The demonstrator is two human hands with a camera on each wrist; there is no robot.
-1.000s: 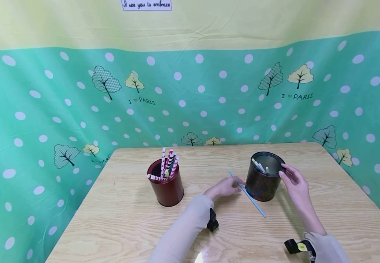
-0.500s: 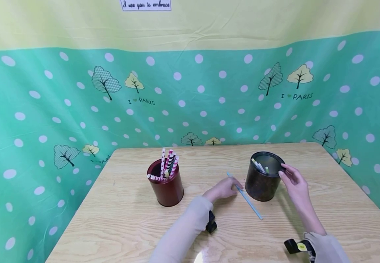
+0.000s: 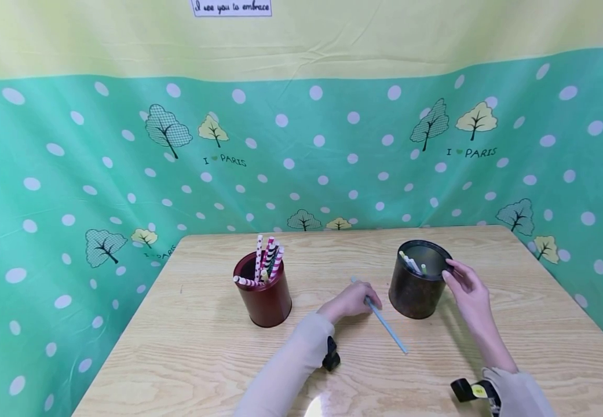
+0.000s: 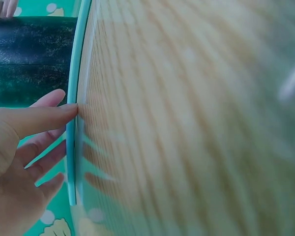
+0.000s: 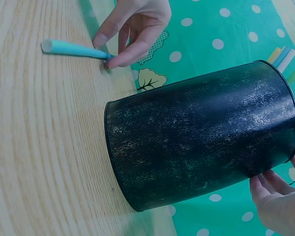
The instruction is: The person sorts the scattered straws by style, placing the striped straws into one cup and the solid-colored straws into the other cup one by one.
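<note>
A light blue straw lies slanted on the table, and my left hand pinches it between thumb and fingers from its left side. The right wrist view has the straw's open end facing the camera, near the left hand. A dark, mottled canister stands upright to the right of the straw, apart from it. Several straws in pale colours lean inside the canister. My right hand holds the canister's rim on its right side, with thumb and fingers at the edge.
A dark red canister with several striped and dotted paper straws stands on the left of the wooden table. Behind the table hangs a green and yellow curtain with dots and trees.
My left hand has drawn the blue straw leftward and slightly nearer, away from the dark canister's base, and its fingers have closed round it. The right hand and both canisters have stayed in place.
</note>
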